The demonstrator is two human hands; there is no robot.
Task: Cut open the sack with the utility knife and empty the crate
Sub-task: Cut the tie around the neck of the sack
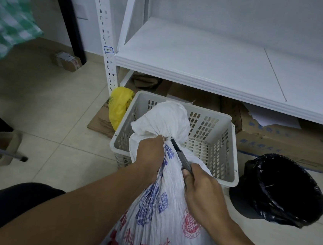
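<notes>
- Sack (159,212) of white woven plastic, printed in blue and red, fills the near centre. Its long axis runs from the person's lap up and away, and the tied neck points to the far side, with the bunched top leaning over the near-left part of the crate (207,111).
- Left hand (149,153) is clamped on the sack's neck just below the tie, fingers curled round the gathered cloth.
- Right hand (203,190) is closed round the dark handle of the utility knife (181,155), thumb laid along it. The knife points far and slightly left, along the sack, with its tip at the tie; the blade itself is too small to make out.
- The two hands sit close together on the sack, left farther, right nearer.
- The pale slotted crate stands on the tiled floor in front of a white shelf (202,66) — a yellow bag (119,106) to its left, a black-lined bin (283,189) to its right, cardboard boxes (284,143) under the shelf behind.
</notes>
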